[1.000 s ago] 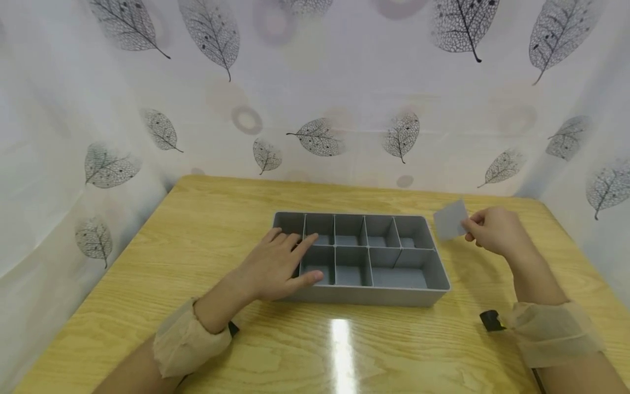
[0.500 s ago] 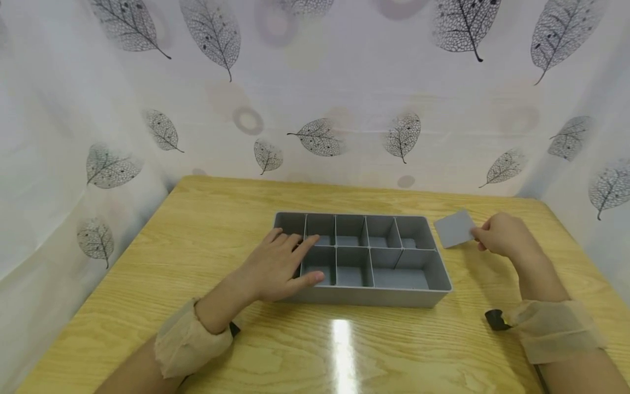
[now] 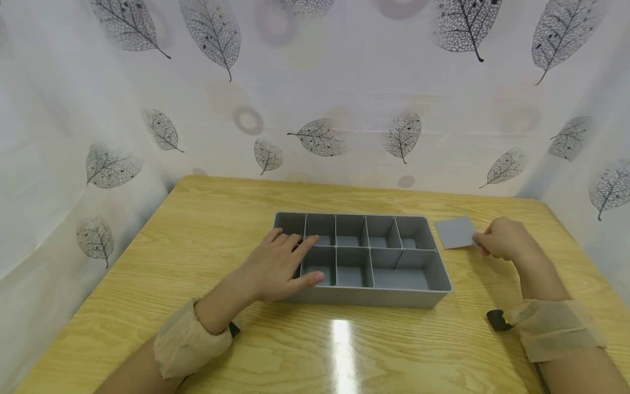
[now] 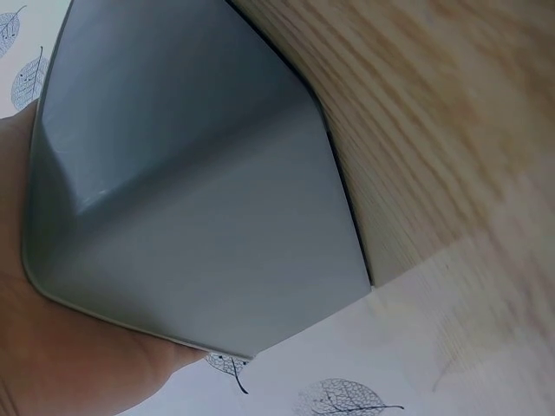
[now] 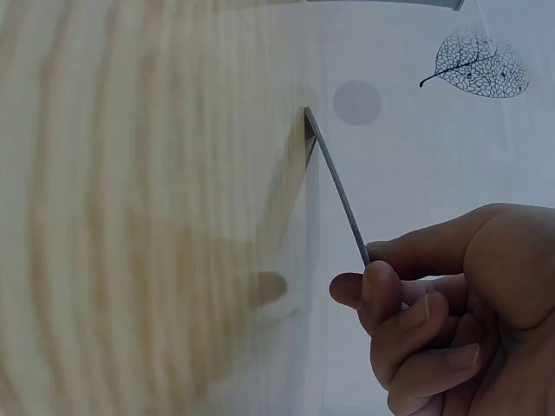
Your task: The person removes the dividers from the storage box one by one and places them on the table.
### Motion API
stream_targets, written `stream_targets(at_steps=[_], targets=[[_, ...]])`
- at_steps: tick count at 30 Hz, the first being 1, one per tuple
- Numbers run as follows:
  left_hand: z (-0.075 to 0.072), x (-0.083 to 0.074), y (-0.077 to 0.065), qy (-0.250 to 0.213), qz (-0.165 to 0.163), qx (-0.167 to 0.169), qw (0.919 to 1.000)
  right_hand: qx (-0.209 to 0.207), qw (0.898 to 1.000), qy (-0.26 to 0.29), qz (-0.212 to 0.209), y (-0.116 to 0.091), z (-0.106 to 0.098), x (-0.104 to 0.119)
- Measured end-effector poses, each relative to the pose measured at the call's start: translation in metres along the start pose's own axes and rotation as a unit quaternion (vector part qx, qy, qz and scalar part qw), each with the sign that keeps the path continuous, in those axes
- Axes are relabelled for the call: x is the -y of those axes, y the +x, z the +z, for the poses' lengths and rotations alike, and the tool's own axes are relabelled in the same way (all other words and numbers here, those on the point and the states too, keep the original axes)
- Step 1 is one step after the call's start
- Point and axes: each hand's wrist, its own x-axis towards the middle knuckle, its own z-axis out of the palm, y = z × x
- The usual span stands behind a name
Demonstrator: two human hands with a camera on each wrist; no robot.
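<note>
A grey sectioned organizer box point(image 3: 364, 296) stands on the table. My left hand point(image 3: 273, 268) rests over its left end, fingers spread across the compartments and thumb reaching over the front ones. In the left wrist view, that hand lies along the rim of the box point(image 4: 217, 243). To the right of the box, my right hand point(image 3: 504, 241) pinches the near right corner of a thin grey square divider plate point(image 3: 455, 232). The right wrist view shows the plate point(image 5: 338, 191) edge-on, its pinched end raised and its far edge low by the tabletop.
The wooden table point(image 3: 197, 230) is glossy and carries a bright light reflection in front of the box. A white curtain point(image 3: 364, 98) with dark leaf prints hangs behind it and at both sides. The box's front right compartment is wider than its neighbours.
My right hand has moved slightly right and down, tilting the plate from fairly upright to nearly flat close to the table. The left hand and box stay put.
</note>
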Motion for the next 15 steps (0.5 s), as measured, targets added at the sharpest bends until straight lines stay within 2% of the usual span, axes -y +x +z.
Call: stream_targets(at_steps=[9,15], targets=[[-0.0003,-0.0009,0.0004,-0.008,-0.008,0.003,0.9999,0.033,0.999,0.005,0.004,0.0003,-0.0014,-0.0048],[-0.0001,-0.0012,0.0001,-0.006,-0.009,0.004,0.9999,0.021,1.000,-0.011,0.002,-0.0006,-0.0047,0.0002]])
